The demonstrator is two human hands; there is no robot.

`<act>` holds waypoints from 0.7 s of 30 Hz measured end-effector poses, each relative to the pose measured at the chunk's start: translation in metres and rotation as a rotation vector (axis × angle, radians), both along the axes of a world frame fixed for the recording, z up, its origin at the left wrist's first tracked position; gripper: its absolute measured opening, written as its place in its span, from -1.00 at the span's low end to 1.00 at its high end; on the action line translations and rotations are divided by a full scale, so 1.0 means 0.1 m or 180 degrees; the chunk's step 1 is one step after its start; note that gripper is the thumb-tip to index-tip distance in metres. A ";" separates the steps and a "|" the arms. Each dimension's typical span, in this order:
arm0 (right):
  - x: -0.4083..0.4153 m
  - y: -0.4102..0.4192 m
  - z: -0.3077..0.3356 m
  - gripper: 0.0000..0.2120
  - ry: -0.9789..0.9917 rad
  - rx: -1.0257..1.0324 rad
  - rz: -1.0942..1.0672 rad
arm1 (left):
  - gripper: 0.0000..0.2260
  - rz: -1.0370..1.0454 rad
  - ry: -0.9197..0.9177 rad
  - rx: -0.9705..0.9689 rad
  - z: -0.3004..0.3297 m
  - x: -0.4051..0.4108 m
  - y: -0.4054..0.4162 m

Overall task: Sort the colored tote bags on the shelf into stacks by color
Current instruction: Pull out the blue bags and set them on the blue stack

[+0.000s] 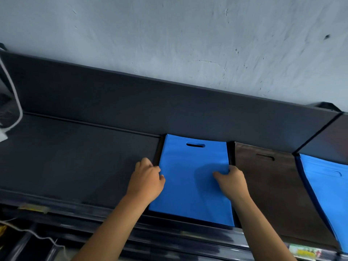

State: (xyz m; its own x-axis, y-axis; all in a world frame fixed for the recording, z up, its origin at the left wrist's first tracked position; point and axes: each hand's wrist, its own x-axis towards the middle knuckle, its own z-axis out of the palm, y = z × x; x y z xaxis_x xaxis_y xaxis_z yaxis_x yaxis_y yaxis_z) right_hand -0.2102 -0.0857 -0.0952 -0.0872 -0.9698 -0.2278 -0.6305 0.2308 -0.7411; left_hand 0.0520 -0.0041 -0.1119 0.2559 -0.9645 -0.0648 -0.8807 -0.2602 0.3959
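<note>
Head view: a blue bag (192, 178) lies flat on the dark shelf (75, 162), topping a stack with dark edges showing beneath. Just beside it to the right lies a brown bag (273, 185), then another blue bag (327, 185) at the frame edge. The left hand (146, 180) curls its fingers at the blue bag's left edge; the right hand (232, 182) pinches the right edge, thumb on top. To lift cleanly, separate only the top layer, keep both edges level, and avoid dragging the bags below.
</note>
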 end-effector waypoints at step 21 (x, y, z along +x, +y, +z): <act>-0.41 -0.08 0.27 -0.85 -0.0951 0.0217 -0.0768 | -0.51 -0.0087 -0.0408 0.0683 0.13 -0.17 -0.15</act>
State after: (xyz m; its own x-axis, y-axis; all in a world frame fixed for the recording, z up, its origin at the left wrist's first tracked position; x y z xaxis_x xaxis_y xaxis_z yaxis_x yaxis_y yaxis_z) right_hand -0.2509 -0.0934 -0.0678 -0.2311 -0.9112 -0.3409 -0.3108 0.4012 -0.8616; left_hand 0.0355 -0.0194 -0.0989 0.2492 -0.9389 -0.2376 -0.9280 -0.3016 0.2186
